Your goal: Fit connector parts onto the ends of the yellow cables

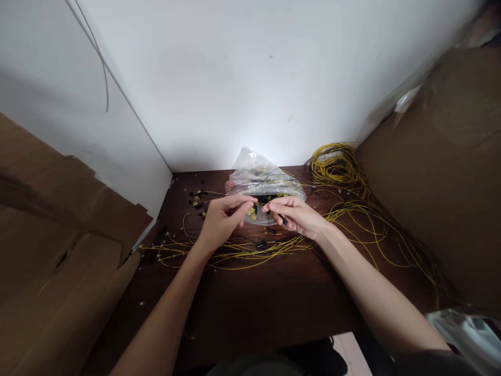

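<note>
Head view, right? Where are the two hands?

"Both are near the middle of the frame, over a dark brown wooden surface (250, 308). The left hand (225, 219) and the right hand (297, 216) come in from the bottom edge and almost meet at the fingertips."

"What has each one got?"

"The left hand has its fingers curled, with thumb and forefinger pinched on a small yellow connector (251, 213). The right hand is closed loosely around a small black connector (282, 219), which pokes out under its fingers. The two pieces are just beside each other, right in front of a crumpled clear plastic bag (266, 180) with more yellow and black bits inside."

"And around them?"

"Thin yellow cables (242, 256) trail across the surface below the wrists and run off to the right. A tangled coil of yellow cable (336, 164) lies by the wall, up and right of the bag. A few loose black connectors (198, 201) are scattered left of the left hand."

"The edges?"

"There's a brown cardboard sheet (58, 235) at the left of the frame and a large brown cardboard box (442, 172) at the right. Behind everything is a white wall (250, 78), with a thin grey wire (102, 68) hanging at the upper left."
</note>
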Available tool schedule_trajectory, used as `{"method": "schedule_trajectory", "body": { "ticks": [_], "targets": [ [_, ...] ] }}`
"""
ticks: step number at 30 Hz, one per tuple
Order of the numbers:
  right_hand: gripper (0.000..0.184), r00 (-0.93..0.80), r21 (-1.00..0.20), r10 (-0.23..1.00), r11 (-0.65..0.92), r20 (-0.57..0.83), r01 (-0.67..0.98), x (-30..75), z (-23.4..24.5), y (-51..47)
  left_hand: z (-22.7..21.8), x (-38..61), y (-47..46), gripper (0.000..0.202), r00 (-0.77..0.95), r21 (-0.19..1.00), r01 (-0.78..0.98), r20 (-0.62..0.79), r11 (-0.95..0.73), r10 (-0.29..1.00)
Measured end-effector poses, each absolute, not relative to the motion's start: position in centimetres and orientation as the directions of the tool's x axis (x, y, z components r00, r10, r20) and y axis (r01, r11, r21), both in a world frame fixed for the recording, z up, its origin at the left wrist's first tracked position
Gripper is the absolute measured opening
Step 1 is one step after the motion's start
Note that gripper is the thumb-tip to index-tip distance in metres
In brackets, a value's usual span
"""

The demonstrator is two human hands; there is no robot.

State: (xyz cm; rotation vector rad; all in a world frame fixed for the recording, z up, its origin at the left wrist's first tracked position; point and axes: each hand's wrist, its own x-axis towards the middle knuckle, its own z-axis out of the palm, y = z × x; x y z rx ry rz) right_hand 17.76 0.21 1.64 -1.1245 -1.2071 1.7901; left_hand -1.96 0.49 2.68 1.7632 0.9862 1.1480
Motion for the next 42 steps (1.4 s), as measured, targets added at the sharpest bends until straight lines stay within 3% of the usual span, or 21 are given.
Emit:
{"method": "schedule_trajectory", "body": {
  "ticks": [4, 9, 13, 16, 22, 25, 33, 42],
  "targets": [
    [0.03, -0.454, -0.943, 0.848, -0.329, -0.273, -0.047, 17.5, 1.7, -0.1, 2.7, -1.7, 0.4, 0.017, 0.304, 0.904, 0.192, 0.314, -0.381, 0.899],
    [0.022, -0.496, -0.938, 0.823, -0.344, -0.279, -0.043, 17.4, 1.3, -0.3, 2.1, -1.8, 0.5, 0.019, 0.351, 0.903, 0.214, 0.284, -0.372, 0.892],
    [0.019, -0.446, -0.911, 0.881, -0.306, -0.16, -0.278, 17.6, 1.3, 0.1, 2.2, -2.1, 0.5, 0.02, 0.401, 0.898, 0.249, 0.245, -0.363, 0.883],
    [0.015, -0.364, -0.821, 0.928, -0.267, -0.078, -0.504, 17.9, 1.7, 0.5, 2.5, -2.2, 0.5, 0.023, 0.443, 0.887, 0.269, 0.232, -0.375, 0.866],
    [0.01, -0.237, -0.676, 0.963, -0.261, -0.13, -0.689, 18.6, 2.0, 1.1, 2.6, -2.2, 0.5, 0.025, 0.487, 0.888, 0.283, 0.192, -0.361, 0.852],
    [0.011, -0.206, -0.652, 0.968, -0.247, -0.141, -0.717, 18.8, 2.0, 1.2, 2.5, -2.2, 0.5, 0.025, 0.502, 0.91, 0.262, 0.155, -0.321, 0.851],
    [0.009, -0.256, -0.679, 0.95, -0.306, -0.177, -0.667, 18.7, 1.7, 1.2, 2.7, -2.4, 0.4, 0.03, 0.516, 0.986, 0.166, -0.071, -0.018, 0.853],
    [0.01, -0.237, -0.701, 0.944, -0.33, -0.231, -0.632, 18.6, 1.4, 1.3, 2.5, -2.6, 0.6, 0.03, 0.557, 0.953, 0.26, -0.278, 0.153, 0.782]
  ]
}}
